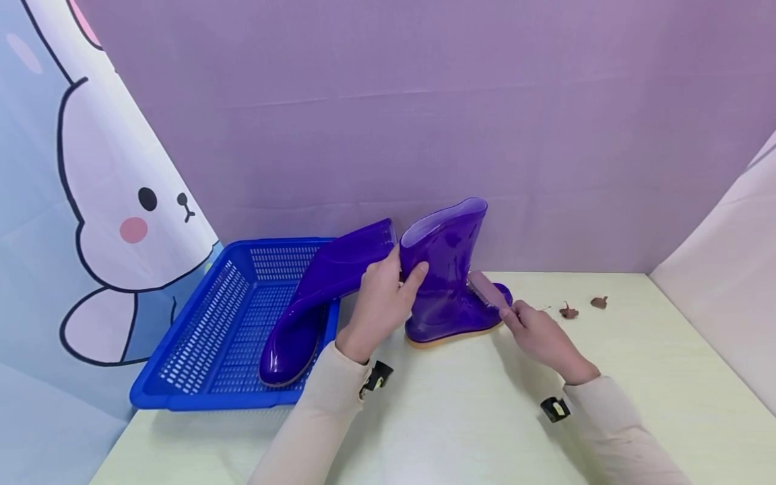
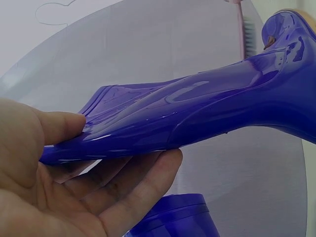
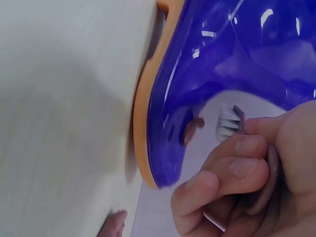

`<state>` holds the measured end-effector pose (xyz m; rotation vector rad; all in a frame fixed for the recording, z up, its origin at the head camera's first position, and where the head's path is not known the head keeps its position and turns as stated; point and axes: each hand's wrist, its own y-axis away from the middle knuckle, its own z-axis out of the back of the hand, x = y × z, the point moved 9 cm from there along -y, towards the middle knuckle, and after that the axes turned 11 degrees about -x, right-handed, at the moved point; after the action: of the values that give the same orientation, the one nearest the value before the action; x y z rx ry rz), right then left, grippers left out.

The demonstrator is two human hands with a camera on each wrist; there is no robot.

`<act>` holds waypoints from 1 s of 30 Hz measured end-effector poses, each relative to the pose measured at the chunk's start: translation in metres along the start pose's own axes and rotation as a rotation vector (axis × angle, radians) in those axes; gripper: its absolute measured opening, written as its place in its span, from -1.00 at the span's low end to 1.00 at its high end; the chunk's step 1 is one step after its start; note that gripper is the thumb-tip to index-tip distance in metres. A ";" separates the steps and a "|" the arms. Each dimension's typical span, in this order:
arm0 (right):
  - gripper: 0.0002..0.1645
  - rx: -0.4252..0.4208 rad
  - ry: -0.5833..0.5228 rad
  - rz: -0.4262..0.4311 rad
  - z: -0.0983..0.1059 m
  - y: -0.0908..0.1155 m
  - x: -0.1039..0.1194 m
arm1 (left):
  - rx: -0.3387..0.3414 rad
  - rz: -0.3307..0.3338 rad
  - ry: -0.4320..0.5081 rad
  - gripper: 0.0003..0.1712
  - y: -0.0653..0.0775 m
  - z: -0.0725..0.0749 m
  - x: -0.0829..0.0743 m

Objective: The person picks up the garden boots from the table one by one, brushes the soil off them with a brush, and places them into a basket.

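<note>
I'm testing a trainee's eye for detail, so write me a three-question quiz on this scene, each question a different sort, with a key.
1. Multiple choice: what colour is the sole of the purple rubber boot gripped by the left hand?
A) black
B) orange
C) white

2. True or false: the purple rubber boot in that grip is inside the blue plastic basket.

3. Short answer: what does the right hand hold, and near which part of the purple rubber boot is it?

Key:
1. B
2. False; it is outside, to the right of the blue plastic basket in the head view.
3. A pink bristle brush, near the toe end.
</note>
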<state>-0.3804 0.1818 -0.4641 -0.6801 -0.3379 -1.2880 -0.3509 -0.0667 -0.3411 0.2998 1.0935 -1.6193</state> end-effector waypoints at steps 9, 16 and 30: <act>-0.61 0.034 0.035 -0.050 -0.007 0.003 -0.006 | 0.004 0.004 0.009 -0.47 0.000 -0.001 0.000; -0.54 -0.024 0.096 -0.120 0.013 0.000 -0.026 | 0.007 0.004 0.006 -0.48 0.000 0.000 -0.001; -0.60 -0.019 0.007 -0.016 0.003 -0.002 -0.008 | 0.014 -0.001 0.014 -0.49 0.001 -0.001 -0.001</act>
<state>-0.3838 0.1897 -0.4662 -0.6898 -0.3269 -1.3096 -0.3503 -0.0652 -0.3409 0.3201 1.0938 -1.6283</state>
